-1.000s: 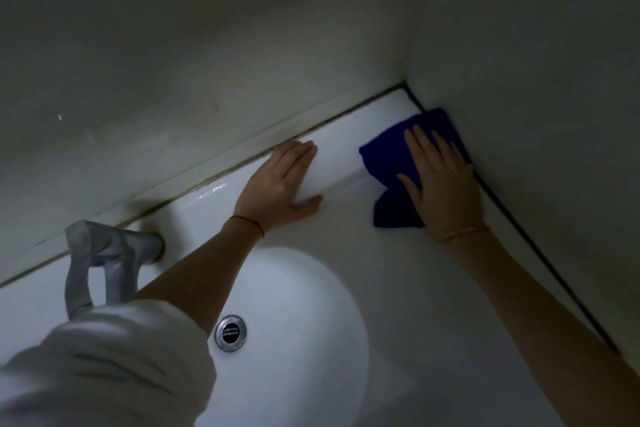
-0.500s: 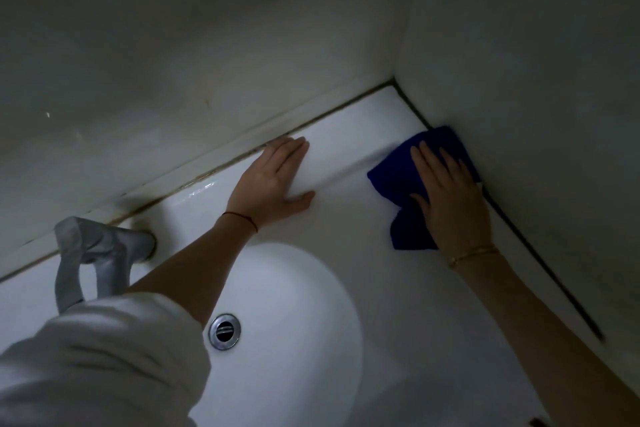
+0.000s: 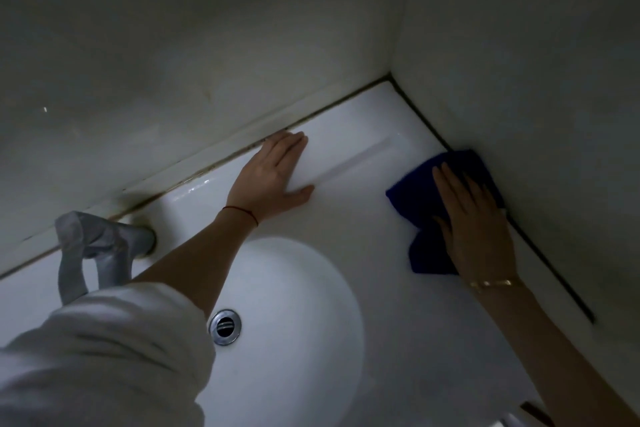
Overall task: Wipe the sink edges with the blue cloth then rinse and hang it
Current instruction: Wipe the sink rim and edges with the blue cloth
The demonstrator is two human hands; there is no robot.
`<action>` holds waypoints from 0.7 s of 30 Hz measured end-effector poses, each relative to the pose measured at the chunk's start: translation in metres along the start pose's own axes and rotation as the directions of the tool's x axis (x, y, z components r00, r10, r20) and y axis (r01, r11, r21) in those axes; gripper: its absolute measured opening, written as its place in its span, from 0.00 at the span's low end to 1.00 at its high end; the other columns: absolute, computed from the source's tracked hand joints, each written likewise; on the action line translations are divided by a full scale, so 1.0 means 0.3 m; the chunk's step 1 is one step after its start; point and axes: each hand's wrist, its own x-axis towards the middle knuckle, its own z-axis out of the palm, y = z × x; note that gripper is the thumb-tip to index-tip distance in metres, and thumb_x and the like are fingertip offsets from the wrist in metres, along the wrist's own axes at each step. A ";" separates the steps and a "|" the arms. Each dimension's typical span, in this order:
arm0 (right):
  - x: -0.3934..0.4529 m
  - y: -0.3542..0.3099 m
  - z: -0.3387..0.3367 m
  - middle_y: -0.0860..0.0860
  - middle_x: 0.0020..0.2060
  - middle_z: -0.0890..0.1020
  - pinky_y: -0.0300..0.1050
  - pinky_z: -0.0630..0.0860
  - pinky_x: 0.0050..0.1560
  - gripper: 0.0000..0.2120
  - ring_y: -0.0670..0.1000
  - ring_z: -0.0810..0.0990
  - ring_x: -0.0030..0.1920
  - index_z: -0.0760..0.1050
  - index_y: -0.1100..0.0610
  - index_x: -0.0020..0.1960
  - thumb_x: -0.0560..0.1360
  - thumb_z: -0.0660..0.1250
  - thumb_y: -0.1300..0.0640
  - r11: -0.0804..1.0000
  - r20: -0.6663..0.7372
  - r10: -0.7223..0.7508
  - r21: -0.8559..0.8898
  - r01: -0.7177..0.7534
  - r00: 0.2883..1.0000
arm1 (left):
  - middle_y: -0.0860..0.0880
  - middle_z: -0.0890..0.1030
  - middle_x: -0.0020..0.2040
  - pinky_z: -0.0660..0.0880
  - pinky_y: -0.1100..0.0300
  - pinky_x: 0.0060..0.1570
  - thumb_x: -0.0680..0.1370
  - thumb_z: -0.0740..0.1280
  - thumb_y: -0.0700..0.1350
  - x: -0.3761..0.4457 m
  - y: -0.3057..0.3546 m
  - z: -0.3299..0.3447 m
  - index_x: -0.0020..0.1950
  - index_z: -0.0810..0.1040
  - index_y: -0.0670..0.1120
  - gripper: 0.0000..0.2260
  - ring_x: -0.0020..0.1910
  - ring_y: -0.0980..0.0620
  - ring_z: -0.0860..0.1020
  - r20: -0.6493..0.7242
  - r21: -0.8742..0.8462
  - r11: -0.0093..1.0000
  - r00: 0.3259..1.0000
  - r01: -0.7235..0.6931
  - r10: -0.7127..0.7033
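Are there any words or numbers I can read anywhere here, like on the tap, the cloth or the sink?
None: no readable words, numbers or signs show in this dim picture.
Blue cloth: plain, no label showing.
Tap: plain grey, no marks.
Drain: only slots, no letters.
Sink and walls: bare.
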 end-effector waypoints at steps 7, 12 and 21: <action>0.257 -0.063 0.035 0.54 0.75 0.61 0.55 0.57 0.73 0.35 0.59 0.62 0.73 0.52 0.57 0.78 0.76 0.67 0.56 0.998 0.025 -0.055 0.033 0.054 0.998 | 0.38 0.74 0.69 0.68 0.48 0.71 0.74 0.72 0.55 -0.004 -0.001 0.006 0.72 0.70 0.35 0.34 0.70 0.38 0.69 -0.011 0.013 1.000 1.000 0.000 0.000; 0.234 -0.055 0.034 0.53 0.76 0.60 0.53 0.55 0.73 0.35 0.58 0.61 0.73 0.53 0.57 0.78 0.76 0.66 0.56 0.998 0.031 -0.058 0.027 0.057 0.998 | 0.38 0.73 0.70 0.68 0.48 0.70 0.75 0.71 0.56 -0.007 -0.005 0.002 0.73 0.70 0.36 0.34 0.70 0.38 0.70 -0.006 0.008 1.000 1.000 -0.007 0.007; -0.139 0.043 -0.028 0.55 0.74 0.64 0.57 0.63 0.70 0.37 0.60 0.68 0.68 0.55 0.58 0.77 0.74 0.69 0.57 0.999 0.035 0.048 0.023 -0.049 0.998 | 0.37 0.74 0.69 0.68 0.50 0.70 0.75 0.70 0.56 -0.004 -0.001 0.009 0.72 0.70 0.35 0.33 0.69 0.38 0.70 -0.034 0.002 1.000 0.999 -0.017 0.017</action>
